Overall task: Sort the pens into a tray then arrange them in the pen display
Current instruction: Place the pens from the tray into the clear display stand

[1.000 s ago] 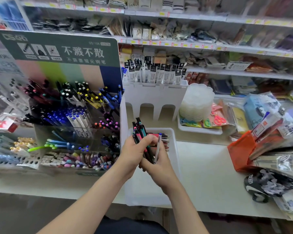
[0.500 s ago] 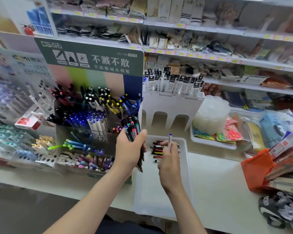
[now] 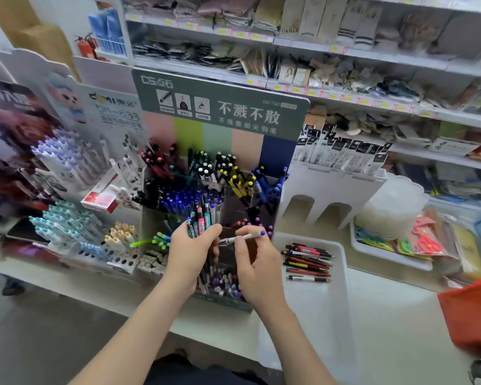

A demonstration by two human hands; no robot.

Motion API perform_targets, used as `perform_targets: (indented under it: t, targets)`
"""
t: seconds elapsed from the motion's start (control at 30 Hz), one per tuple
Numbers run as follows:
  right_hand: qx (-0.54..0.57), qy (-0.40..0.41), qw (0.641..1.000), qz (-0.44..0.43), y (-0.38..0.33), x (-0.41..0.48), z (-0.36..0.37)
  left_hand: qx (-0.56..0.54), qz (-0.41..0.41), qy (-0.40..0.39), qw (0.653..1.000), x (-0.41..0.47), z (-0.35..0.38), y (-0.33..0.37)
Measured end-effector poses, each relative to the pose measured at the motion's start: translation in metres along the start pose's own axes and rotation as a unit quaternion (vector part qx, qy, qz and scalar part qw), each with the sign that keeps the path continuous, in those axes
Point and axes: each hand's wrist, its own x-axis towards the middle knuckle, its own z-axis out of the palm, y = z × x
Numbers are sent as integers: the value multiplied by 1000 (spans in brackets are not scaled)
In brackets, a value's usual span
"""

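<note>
The left hand [image 3: 190,254] grips a bundle of pens [image 3: 199,222], with about five tips showing. The right hand [image 3: 257,265] pinches one white pen [image 3: 245,236], upright half a second ago and now level before the pen display [image 3: 220,187] at 12 o'clock. The tray [image 3: 317,315], at 3 o'clock on the surface [image 3: 395,315], holds roughly eight loose pens [image 3: 307,261].

A stationery shop: price-tagged shelves [image 3: 345,51], pen display [image 3: 220,168]

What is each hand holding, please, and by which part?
Left hand grips a bundle of mixed-colour pens round their barrels; right hand pinches a white plastic pen with a blue end near its middle.
</note>
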Motion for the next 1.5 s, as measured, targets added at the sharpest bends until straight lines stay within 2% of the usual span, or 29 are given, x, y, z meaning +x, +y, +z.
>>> perform_targets:
  t: [0.2,0.27,0.33,0.47,0.63,0.8,0.9,0.97,1.1,1.13,1.2,1.27,1.37,1.43,1.5]
  targets:
    - [-144,-109,983,35,20,8,55,-2,-76,-56,996,22,-43,9]
    - [-176,-107,978,38,20,9,63,13,-82,-81,993,25,-51,12]
    - [-184,-69,980,41,17,10,66,31,-93,-109,989,27,-56,13]
    - [-116,55,989,74,-4,8,62,49,-93,-162,981,32,-64,12]
    - [53,37,985,160,-32,16,67,63,-46,-236,969,31,-72,13]
    - [105,81,969,208,-37,20,75,79,-11,-272,959,38,-77,29]
    - [124,82,969,197,-47,31,78,91,25,-274,957,45,-80,40]
    - [127,110,972,167,-59,40,82,91,46,-244,964,49,-80,46]
    - [158,291,944,20,-99,62,86,1,-13,-169,986,66,-89,53]
    - [148,317,937,-25,-107,68,87,-12,-25,-163,986,70,-93,56]
    - [100,317,937,-104,-116,85,91,-28,-35,-169,985,78,-101,61]
    - [19,281,948,-150,-113,104,94,-42,-42,-177,982,81,-106,66]
    - [-119,181,962,-166,-96,132,104,-64,-67,-188,978,83,-110,70]
    - [-251,147,941,-174,-85,142,111,-75,-88,-201,973,84,-114,73]
    - [-334,165,913,-169,-76,145,113,-85,-104,-218,967,85,-117,76]
